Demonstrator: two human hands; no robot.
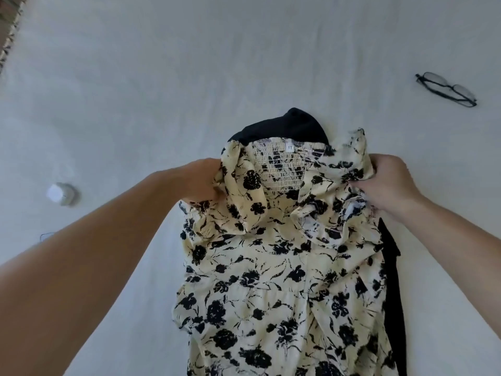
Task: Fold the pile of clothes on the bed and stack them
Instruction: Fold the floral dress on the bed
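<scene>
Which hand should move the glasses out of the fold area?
Right, probably. The glasses lie on the sheet beyond the right hand, on its own side. The left hand would have to cross the floral dress. Both hands grip it now.

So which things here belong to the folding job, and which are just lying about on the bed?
Part of the job:
floral dress, gripped at its top by the left hand and right hand
black garment under it

Just lying about:
glasses
small white jar

Matt printed cloth dress on a smooth matt cloth sheet.
</scene>
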